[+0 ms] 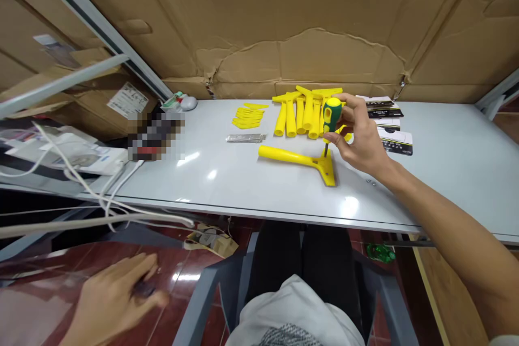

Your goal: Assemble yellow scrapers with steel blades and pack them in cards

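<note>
My right hand (360,132) is closed round a green and yellow screwdriver (332,113), held upright. Its tip meets the head of a yellow scraper-like tool (292,157) lying on the white table (227,189). My left hand (117,294) is off the table at the lower left, blurred, its fingers bent around a small dark thing I cannot make out. Behind the tool lies a pile of yellow handles (302,116). Left of them are thin yellow pieces (248,116) and a stack of metal strips (245,138). Small metal bits (371,182) rest right of the tool.
Black and white cards (395,140) lie behind my right wrist. White cables (133,216) cross the table's left front edge. A cardboard box (105,102) and a grey mouse-like object (188,103) are at the left. A green bottle (380,252) lies below the table.
</note>
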`<move>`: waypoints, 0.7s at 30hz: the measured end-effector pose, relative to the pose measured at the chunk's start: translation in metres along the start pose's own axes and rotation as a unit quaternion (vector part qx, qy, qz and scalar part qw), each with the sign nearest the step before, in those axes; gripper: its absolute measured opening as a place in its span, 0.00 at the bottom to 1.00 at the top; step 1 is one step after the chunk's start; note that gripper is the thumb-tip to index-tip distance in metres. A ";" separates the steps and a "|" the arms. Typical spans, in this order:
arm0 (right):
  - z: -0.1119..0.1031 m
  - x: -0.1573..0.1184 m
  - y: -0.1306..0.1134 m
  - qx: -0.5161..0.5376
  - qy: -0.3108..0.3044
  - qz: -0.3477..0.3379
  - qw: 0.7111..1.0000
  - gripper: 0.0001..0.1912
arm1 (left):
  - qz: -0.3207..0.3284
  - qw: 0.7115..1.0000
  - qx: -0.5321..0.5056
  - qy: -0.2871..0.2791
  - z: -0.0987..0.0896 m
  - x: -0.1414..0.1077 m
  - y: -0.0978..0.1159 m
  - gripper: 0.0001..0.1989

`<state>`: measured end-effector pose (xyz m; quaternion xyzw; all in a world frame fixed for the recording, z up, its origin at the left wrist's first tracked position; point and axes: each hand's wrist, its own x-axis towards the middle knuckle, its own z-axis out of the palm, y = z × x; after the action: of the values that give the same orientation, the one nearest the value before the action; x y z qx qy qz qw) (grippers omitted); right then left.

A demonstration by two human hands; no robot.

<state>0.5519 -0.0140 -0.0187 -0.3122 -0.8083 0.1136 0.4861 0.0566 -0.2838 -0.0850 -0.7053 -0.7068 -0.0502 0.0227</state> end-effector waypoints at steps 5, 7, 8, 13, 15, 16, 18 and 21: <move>0.000 0.001 -0.002 -0.001 0.001 0.001 1.000 0.36 | -0.136 0.969 0.060 -0.195 0.109 -0.017 -0.034 0.28; 0.000 0.001 -0.002 -0.001 -0.004 -0.001 1.000 0.35 | -0.131 0.963 0.053 -0.228 0.137 -0.026 -0.032 0.29; -0.001 0.001 -0.002 0.000 -0.005 -0.001 1.000 0.35 | -0.117 0.964 0.046 -0.234 0.147 -0.029 -0.030 0.28; -0.001 0.000 -0.002 0.003 -0.006 0.007 1.000 0.34 | -0.045 0.986 -0.002 -0.160 0.153 -0.017 0.000 0.21; -0.002 -0.001 -0.002 0.003 -0.007 0.008 1.000 0.34 | 0.027 0.995 -0.057 -0.082 0.133 -0.005 0.025 0.15; -0.002 0.000 -0.002 0.004 -0.009 0.007 1.000 0.35 | 0.083 0.991 -0.091 -0.052 0.119 0.002 0.042 0.14; -0.003 0.000 -0.003 0.005 -0.012 0.007 1.000 0.35 | 0.196 0.970 -0.144 0.008 0.088 0.015 0.081 0.13; -0.004 0.000 -0.003 0.003 -0.013 0.009 1.000 0.36 | 0.312 0.923 -0.220 0.047 0.040 0.035 0.146 0.13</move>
<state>0.5537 -0.0169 -0.0154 -0.3167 -0.8113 0.1248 0.4753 0.2036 -0.2446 -0.1158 -0.8744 -0.4198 -0.2279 -0.0855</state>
